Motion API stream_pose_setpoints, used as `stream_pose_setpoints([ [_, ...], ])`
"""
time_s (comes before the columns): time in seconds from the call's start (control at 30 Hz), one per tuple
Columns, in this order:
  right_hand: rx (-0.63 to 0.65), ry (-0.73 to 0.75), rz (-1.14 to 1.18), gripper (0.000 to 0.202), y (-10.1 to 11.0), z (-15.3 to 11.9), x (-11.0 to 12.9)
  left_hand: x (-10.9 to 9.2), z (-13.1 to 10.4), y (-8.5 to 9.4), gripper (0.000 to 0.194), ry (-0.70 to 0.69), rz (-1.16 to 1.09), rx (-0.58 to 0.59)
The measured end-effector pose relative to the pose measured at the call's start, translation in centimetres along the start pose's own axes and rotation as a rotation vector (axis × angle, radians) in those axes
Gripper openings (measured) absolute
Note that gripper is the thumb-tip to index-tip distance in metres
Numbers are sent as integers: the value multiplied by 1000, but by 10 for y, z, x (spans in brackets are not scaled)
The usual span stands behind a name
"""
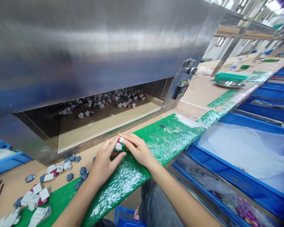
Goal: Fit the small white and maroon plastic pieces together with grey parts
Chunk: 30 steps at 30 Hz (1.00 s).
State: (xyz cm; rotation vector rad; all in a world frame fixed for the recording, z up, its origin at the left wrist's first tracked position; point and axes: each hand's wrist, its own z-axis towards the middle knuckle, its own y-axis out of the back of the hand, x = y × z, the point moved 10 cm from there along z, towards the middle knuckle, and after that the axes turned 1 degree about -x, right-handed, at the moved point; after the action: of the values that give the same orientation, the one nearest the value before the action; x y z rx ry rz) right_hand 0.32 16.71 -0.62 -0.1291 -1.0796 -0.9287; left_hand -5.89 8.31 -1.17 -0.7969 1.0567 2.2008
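A small white and maroon plastic piece (118, 146) is between my two hands, over the green mat (156, 138). My right hand (140, 151) pinches its upper right side with the thumb and fingertips. My left hand (106, 162) has its fingertips against the left side, its thumb stretched out below. More white and maroon pieces (33, 197) lie in a loose pile at the lower left. Several small dark blue-grey parts (83, 173) are scattered beside my left forearm.
A large metal machine (96, 56) with a low opening stands in front; many similar pieces (104, 100) lie inside on its belt (104, 126). One dark part (163, 125) rests on the mat at right. Blue trays (227, 167) stand lower right; a green tray (231, 77) is farther back.
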Motion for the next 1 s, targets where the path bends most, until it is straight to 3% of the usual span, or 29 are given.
stream_pose_setpoints([
  [0.17, 24, -1, 38, 34, -3, -2, 3, -7, 0, 3, 45, -64, 80, -37],
  [0.37, -6, 24, 32, 40, -3, -8, 8, -19, -2, -7, 44, -141, 117, 24],
  [0.67, -105, 0, 2, 40, 9, -10, 8, -10, -2, -3, 43, 8, 19, -24],
  [1.0, -36, -7, 22, 38, 1, -9, 8, -22, -1, 0, 35, -54, 47, -1],
])
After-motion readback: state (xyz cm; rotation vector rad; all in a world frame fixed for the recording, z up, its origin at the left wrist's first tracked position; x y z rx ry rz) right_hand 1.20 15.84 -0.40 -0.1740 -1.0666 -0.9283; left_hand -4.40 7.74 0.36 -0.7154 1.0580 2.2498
